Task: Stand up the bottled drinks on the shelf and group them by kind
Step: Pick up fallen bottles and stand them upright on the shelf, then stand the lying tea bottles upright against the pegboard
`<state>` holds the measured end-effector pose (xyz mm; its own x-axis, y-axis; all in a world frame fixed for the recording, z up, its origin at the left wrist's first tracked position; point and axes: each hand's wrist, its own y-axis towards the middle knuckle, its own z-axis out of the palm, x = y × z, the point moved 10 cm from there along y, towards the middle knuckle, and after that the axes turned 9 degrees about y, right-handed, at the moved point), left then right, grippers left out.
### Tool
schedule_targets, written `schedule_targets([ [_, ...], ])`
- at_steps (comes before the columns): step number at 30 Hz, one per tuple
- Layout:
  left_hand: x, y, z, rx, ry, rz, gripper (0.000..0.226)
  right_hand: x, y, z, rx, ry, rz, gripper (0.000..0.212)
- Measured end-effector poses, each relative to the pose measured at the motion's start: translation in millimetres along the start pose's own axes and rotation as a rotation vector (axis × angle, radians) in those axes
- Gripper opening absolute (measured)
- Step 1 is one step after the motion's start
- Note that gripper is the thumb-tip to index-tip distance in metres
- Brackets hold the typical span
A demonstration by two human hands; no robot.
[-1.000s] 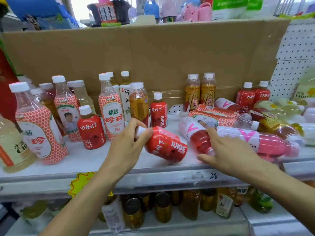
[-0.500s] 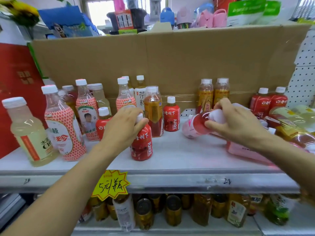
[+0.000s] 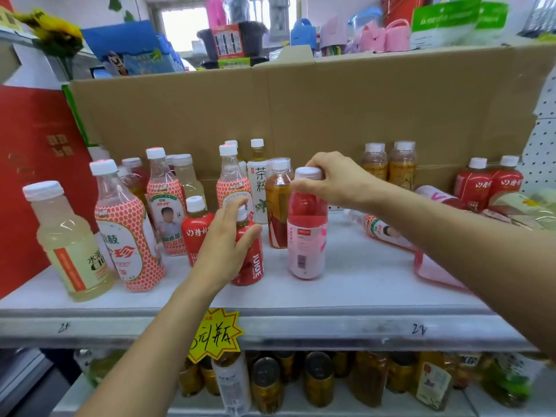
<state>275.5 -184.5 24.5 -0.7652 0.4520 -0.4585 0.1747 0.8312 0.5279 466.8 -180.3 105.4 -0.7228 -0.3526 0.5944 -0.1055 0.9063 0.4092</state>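
Note:
My left hand [image 3: 224,246] holds a small red juice bottle [image 3: 251,260] upright on the white shelf [image 3: 346,284], right beside another red juice bottle [image 3: 195,228]. My right hand [image 3: 329,180] grips the cap of a tall pink bottle [image 3: 307,233] that stands upright mid-shelf. Further right, a red-and-white lychee bottle [image 3: 383,231] and another pink bottle [image 3: 433,267] lie on their sides, partly hidden by my right arm. Several more bottles lie in a heap at the far right [image 3: 523,209].
Upright lychee bottles [image 3: 129,236], a pale yellow bottle [image 3: 67,240], a tea bottle [image 3: 258,188] and an amber bottle [image 3: 276,203] stand at left and centre. Two amber bottles [image 3: 388,164] and two red ones [image 3: 487,183] stand at the back. A cardboard wall [image 3: 301,109] backs the shelf.
The pink bottle went from lying in my right hand to standing upright mid-shelf. My left hand shifted the red juice bottle left, beside the other red one. The view moved closer.

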Motion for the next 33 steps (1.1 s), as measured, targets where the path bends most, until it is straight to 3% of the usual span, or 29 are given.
schedule_targets([
  [6, 3, -21, 3, -0.097, -0.038, -0.057, 0.067, 2, -12, 6, -0.038, 0.081, -0.013, 0.044],
  [10, -5, -39, 3, -0.116, 0.092, -0.046, 0.078, -25, -42, 11, 0.052, 0.130, 0.027, 0.063],
  [13, -11, -52, 10, -0.162, 0.188, 0.030, 0.081, -54, -65, 5, 0.118, -0.032, -0.001, 0.051],
  [17, -58, -66, 8, -0.342, 0.143, 0.145, 0.065, -109, -66, -56, 0.031, -0.106, 0.002, 0.032],
  [20, -130, -57, 45, -0.232, -0.003, 0.279, 0.054, -156, -60, -97, 0.085, -0.202, 0.097, 0.024],
  [23, -172, -23, 97, -0.057, -0.034, 0.255, 0.050, -189, -62, -105, 0.281, -0.243, 0.151, 0.024],
  [26, -174, 15, 151, 0.147, -0.065, -0.008, 0.053, -204, -64, -98, 0.379, -0.304, 0.136, 0.034],
  [29, -152, 26, 205, 0.365, -0.433, -0.494, 0.058, -201, -57, -80, 0.420, -0.408, 0.054, 0.043],
  [33, -158, 18, 232, 0.356, -0.912, -0.879, 0.023, -195, -48, -58, 0.481, -0.477, 0.002, 0.040],
])
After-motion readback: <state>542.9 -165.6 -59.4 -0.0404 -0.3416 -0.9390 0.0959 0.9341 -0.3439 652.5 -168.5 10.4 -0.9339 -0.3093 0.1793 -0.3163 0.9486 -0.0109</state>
